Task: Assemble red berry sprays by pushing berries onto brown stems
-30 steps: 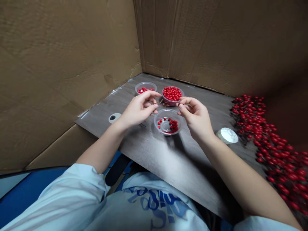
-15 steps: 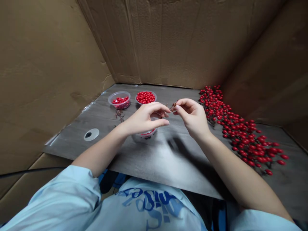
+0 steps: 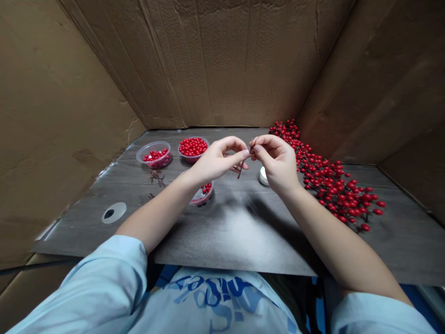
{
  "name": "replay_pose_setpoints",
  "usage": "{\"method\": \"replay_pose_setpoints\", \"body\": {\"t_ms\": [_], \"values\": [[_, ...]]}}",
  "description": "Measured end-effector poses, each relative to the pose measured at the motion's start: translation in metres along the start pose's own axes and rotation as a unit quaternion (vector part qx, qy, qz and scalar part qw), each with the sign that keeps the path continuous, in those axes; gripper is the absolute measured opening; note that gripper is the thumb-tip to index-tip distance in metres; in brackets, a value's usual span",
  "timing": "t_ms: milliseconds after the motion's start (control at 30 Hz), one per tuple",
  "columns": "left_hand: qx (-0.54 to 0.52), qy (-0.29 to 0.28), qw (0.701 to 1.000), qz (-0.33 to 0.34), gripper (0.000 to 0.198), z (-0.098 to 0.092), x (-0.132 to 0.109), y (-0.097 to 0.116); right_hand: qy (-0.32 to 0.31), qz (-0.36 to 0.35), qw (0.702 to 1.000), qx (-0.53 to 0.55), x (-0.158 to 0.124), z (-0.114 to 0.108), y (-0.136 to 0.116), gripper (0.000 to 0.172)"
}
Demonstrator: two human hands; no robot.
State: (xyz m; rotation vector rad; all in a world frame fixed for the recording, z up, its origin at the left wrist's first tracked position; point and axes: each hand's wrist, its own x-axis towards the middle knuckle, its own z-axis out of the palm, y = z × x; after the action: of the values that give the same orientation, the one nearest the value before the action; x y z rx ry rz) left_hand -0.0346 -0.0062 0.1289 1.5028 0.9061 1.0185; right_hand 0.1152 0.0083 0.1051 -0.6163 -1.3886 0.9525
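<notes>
In front of me, both hands meet over the table on a thin brown twig (image 3: 240, 171). My left hand (image 3: 222, 160) pinches it between thumb and forefinger, and one end hangs below those fingers. My right hand (image 3: 279, 160) grips its upper part at the fingertips, close beside the left. No red berry can be made out on the twig; the fingers cover part of it. Under my left wrist stands a clear tub (image 3: 201, 200) with a few red berries, partly hidden by the forearm.
Two more tubs of red berries, a fuller one (image 3: 193, 147) and a left one (image 3: 156, 155), stand behind. Bare twigs (image 3: 157, 177) lie near them. Finished-looking berry sprays (image 3: 327, 178) line the right. A white round thing (image 3: 263, 176) sits behind my right hand. Cardboard walls (image 3: 222, 65) surround the table.
My left thumb and forefinger have closed on the twig, where they were apart before. The hands have come together. The view has turned right, so the table things appear farther left.
</notes>
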Motion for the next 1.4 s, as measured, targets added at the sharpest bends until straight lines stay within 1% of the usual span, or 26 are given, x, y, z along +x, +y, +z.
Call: {"method": "replay_pose_setpoints", "body": {"t_ms": [100,233,300,400,467,567,667,800,867,1033,1200,1267,1400], "values": [[-0.029,0.008,1.000,-0.005,0.035,0.003,0.001,-0.004,0.008,0.009,0.999,0.030,-0.002,0.002,0.003,0.019],[-0.048,0.010,0.999,-0.010,0.030,0.000,0.001,-0.011,0.017,0.045,0.995,0.085,-0.004,0.006,0.007,0.025],[-0.037,0.004,0.999,0.002,0.027,-0.003,0.000,-0.012,0.017,0.074,0.990,0.116,-0.005,0.008,0.008,0.027],[-0.001,0.010,1.000,0.021,0.026,-0.007,-0.001,-0.009,0.012,0.107,0.985,0.137,-0.006,0.009,0.006,0.029],[0.030,0.020,0.999,0.016,0.025,-0.008,-0.003,-0.006,0.009,0.112,0.985,0.130,-0.007,0.009,0.005,0.029],[0.053,0.031,0.998,0.014,0.017,-0.007,-0.005,-0.002,0.007,0.118,0.986,0.120,-0.008,0.009,0.003,0.028],[0.074,0.057,0.995,0.041,0.014,-0.005,-0.005,-0.002,0.008,0.123,0.986,0.109,-0.009,0.010,0.002,0.029],[0.162,0.119,0.975,0.099,0.014,-0.004,-0.004,-0.007,0.010,0.120,0.989,0.080,-0.011,0.012,0.004,0.030],[0.199,0.136,0.964,0.115,0.014,-0.003,-0.004,-0.008,0.015,0.117,0.991,0.062,-0.012,0.013,0.005,0.031],[0.233,0.145,0.955,0.116,0.014,-0.003,-0.007,-0.006,0.033,0.110,0.993,0.038,-0.014,0.015,0.008,0.032],[0.255,0.151,0.948,0.120,0.012,-0.003,-0.008,-0.006,0.036,0.088,0.995,0.017,-0.016,0.016,0.009,0.023],[0.258,0.152,0.946,0.121,0.012,-0.003,-0.008,-0.006,0.038,0.067,0.997,0.003,-0.017,0.017,0.009,0.017],[0.261,0.152,0.945,0.121,0.012,-0.003,-0.009,-0.005,0.037,-0.010,0.997,-0.070,-0.018,0.017,0.007,0.007]]}}
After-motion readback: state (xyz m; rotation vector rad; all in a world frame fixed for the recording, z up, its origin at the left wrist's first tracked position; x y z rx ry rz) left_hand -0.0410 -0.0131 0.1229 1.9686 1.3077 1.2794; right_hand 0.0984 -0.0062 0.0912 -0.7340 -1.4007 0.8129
